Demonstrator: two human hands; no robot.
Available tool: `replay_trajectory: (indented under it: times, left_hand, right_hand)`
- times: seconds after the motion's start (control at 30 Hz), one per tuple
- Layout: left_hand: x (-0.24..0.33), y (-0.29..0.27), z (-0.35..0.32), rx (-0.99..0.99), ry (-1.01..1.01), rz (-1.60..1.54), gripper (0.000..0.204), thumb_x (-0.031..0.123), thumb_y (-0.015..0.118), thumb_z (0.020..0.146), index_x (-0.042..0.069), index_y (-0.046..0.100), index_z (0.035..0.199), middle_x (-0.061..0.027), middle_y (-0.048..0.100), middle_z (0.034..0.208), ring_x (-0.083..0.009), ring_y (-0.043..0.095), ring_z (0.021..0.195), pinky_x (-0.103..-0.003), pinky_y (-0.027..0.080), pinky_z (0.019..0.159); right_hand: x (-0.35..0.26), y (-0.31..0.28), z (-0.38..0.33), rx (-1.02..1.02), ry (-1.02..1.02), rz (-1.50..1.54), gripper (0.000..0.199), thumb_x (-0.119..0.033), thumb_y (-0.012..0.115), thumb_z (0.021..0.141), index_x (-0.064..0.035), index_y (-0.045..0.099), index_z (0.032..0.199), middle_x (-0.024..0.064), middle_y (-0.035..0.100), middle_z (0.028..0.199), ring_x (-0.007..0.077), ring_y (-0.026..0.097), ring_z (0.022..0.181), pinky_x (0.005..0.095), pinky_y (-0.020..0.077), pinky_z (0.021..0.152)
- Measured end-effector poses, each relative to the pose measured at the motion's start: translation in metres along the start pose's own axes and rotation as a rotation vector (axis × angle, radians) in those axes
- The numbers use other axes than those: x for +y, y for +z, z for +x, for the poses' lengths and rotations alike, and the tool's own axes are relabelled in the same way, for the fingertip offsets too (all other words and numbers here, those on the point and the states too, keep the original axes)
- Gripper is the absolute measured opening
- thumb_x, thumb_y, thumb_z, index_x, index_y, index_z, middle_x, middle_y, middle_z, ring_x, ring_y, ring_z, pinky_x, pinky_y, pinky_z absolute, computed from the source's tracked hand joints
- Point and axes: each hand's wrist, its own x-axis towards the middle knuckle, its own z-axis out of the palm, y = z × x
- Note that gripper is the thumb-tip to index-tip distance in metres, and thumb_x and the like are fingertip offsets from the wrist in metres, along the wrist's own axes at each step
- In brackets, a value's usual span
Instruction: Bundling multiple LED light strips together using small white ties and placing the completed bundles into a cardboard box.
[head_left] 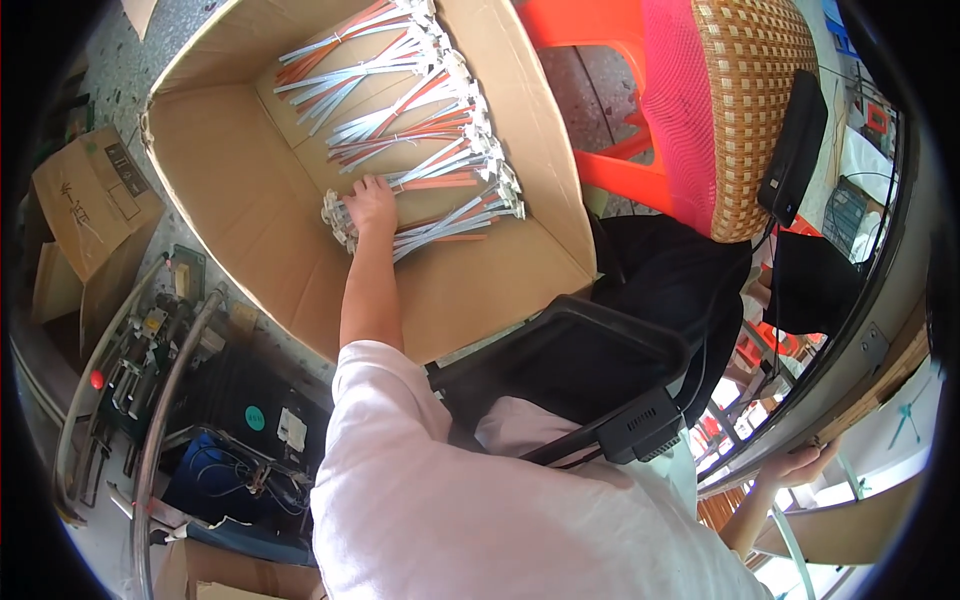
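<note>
My left hand reaches down into a large open cardboard box. Its fingers are closed round a bundle of cables with white connectors, whose connector end points left. More tied bundles of white and orange-red cables lie in a row in the box, their connectors massed along the right side. Out to the lower right, my right hand rests against the edge of a tabletop, its fingers stretched out and seemingly holding nothing.
Right of the box stands a red plastic stool beside a woven seat cushion. A metal-framed machine and a smaller cardboard box are at the left. A black strap-mounted device hangs close to my body.
</note>
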Motion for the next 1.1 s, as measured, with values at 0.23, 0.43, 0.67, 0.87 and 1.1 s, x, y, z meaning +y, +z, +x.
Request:
replay_trajectory:
  times: [0.23,0.43,0.67,0.87,1.1]
  left_hand:
    - [-0.008,-0.021,-0.007,0.169,0.068,0.044,0.038,0.021,0.054,0.088,0.008,0.051,0.124,-0.0104,0.049,0.125,-0.0267,0.046,0.12,-0.047,0.038,0.103]
    - [-0.043,-0.092,-0.068,0.771,0.015,-0.366,0.04,0.021,0.072,0.071,0.007,0.058,0.106,-0.0164,0.056,0.118,-0.0338,0.054,0.11,-0.047,0.046,0.094]
    - [-0.156,-0.12,-0.137,1.117,-0.906,-0.344,0.072,0.042,0.076,0.072,-0.005,0.053,0.122,-0.0246,0.059,0.118,-0.0402,0.057,0.108,-0.046,0.047,0.093]
    - [-0.158,-0.106,-0.114,0.534,-0.719,-0.944,0.046,0.036,0.064,0.077,-0.007,0.069,0.091,-0.0252,0.069,0.092,-0.0391,0.068,0.089,-0.044,0.052,0.084]
    - [-0.099,-0.109,-0.092,0.529,-0.66,-0.727,0.032,0.023,0.059,0.077,-0.004,0.065,0.091,-0.0253,0.067,0.088,-0.0427,0.067,0.084,-0.048,0.054,0.078]
  right_hand:
    - [-0.002,0.003,0.006,0.016,-0.099,0.008,0.059,-0.041,0.031,0.098,0.0063,0.052,0.126,0.023,0.064,0.111,0.0348,0.065,0.095,0.0389,0.0524,0.077]
    - [-0.02,0.0,0.01,-0.033,-0.053,0.116,0.059,-0.041,0.032,0.098,0.0048,0.053,0.128,0.0236,0.061,0.12,0.0355,0.062,0.107,0.0397,0.0499,0.087]
    - [-0.033,-0.005,0.018,-0.052,-0.102,0.048,0.057,-0.04,0.032,0.099,0.0044,0.054,0.128,0.0209,0.06,0.122,0.0346,0.06,0.107,0.0396,0.0456,0.092]
    - [-0.035,-0.002,0.023,-0.016,-0.13,0.147,0.05,-0.034,0.039,0.098,0.0036,0.054,0.127,0.0191,0.06,0.122,0.0346,0.058,0.109,0.0396,0.0443,0.093]
    - [-0.032,-0.004,0.018,-0.008,-0.135,0.082,0.046,-0.03,0.042,0.097,0.0026,0.055,0.127,0.018,0.06,0.122,0.0342,0.057,0.109,0.0399,0.0431,0.095]
